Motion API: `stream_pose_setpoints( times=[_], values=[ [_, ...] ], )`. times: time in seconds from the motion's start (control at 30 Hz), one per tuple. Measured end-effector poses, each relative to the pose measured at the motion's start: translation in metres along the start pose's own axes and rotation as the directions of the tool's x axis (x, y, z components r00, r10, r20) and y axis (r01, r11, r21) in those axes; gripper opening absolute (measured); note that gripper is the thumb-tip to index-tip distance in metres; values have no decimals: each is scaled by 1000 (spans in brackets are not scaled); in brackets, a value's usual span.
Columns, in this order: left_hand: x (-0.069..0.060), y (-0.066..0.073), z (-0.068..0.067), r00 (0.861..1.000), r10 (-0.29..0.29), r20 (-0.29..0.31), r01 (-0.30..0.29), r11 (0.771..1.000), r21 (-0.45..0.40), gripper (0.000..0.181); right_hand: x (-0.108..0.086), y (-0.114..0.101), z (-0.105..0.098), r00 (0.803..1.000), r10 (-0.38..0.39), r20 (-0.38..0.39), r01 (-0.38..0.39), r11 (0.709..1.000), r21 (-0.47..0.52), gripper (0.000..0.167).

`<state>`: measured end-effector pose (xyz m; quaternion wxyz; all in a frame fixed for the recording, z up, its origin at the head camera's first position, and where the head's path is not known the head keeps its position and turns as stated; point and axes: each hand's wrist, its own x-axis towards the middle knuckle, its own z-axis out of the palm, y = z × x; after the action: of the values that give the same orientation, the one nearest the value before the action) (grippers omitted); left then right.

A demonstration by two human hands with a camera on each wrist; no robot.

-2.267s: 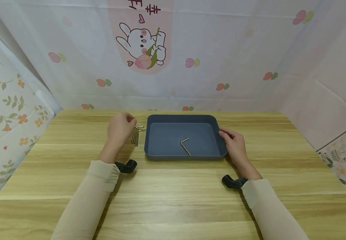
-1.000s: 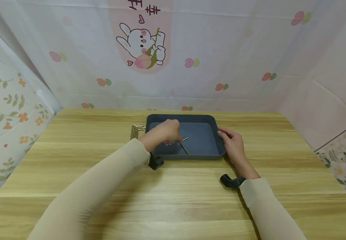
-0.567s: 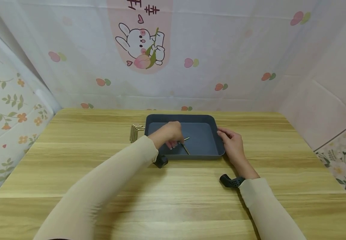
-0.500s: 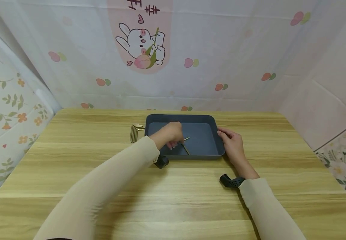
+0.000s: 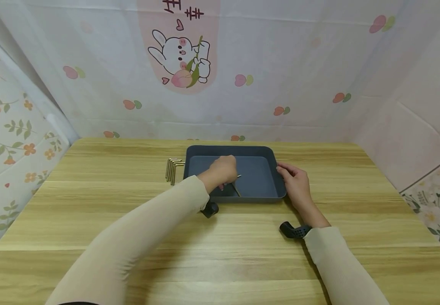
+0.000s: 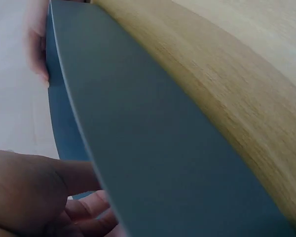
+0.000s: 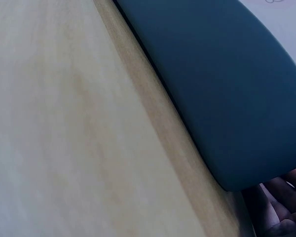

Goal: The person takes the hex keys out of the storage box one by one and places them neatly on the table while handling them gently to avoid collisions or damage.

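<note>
A dark blue-grey rectangular tray [image 5: 258, 178] stands on the wooden table. My left hand [image 5: 223, 169] reaches into it with curled fingers, pinching at the bend of an L-shaped brass-coloured hex key [image 5: 237, 191]; the fingertips are mostly hidden in the head view. The tray's front wall [image 6: 138, 118] covers what they touch in the left wrist view. At the tray's right end my right hand [image 5: 296, 180] grips the rim, thumb at the edge and fingers outside. Only part of the right fingers [image 7: 286, 195] shows below the tray corner in the right wrist view.
Several more hex keys [image 5: 172, 171] lie nested side by side just left of the tray, some short arms close to its wall. A patterned cloth [image 5: 265, 51] hangs behind the wooden table [image 5: 243, 254]. Each wrist wears a black camera mount [image 5: 294, 230].
My left hand has moved right from beside the nested hex keys into the tray, then shifted slightly further right over the hex key there. The right hand keeps its grip on the rim.
</note>
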<state>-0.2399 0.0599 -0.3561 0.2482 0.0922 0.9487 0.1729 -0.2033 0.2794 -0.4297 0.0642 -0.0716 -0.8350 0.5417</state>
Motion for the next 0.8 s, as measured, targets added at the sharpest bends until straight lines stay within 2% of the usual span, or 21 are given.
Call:
stream_pose_setpoints(
  times=[0.1, 0.23, 0.43, 0.67, 0.8],
  values=[
    [2, 2, 0, 1000, 3, -4, -3, 1000, 9, 17, 0, 0, 0, 1000, 4, -4, -4, 1000, 3, 44],
    [4, 4, 3, 999, 27, -39, -26, 999, 30, 15, 0, 1, -1, 1000, 5, -10, -5, 1000, 9, 43],
    [5, 7, 6, 995, 70, -77, -67, 997, 49, 22, 1, 2, -1, 1000, 4, -7, -4, 1000, 4, 43],
    [10, 7, 3, 985, 95, -145, -85, 994, 73, 21, 1, 2, 0, 1000, -4, 0, 4, 1000, 7, 44],
    [13, 5, 1, 981, 101, -165, -86, 992, 95, 16, 1, 1, 0, 1000, -4, 6, 4, 1000, 11, 44]
  ],
)
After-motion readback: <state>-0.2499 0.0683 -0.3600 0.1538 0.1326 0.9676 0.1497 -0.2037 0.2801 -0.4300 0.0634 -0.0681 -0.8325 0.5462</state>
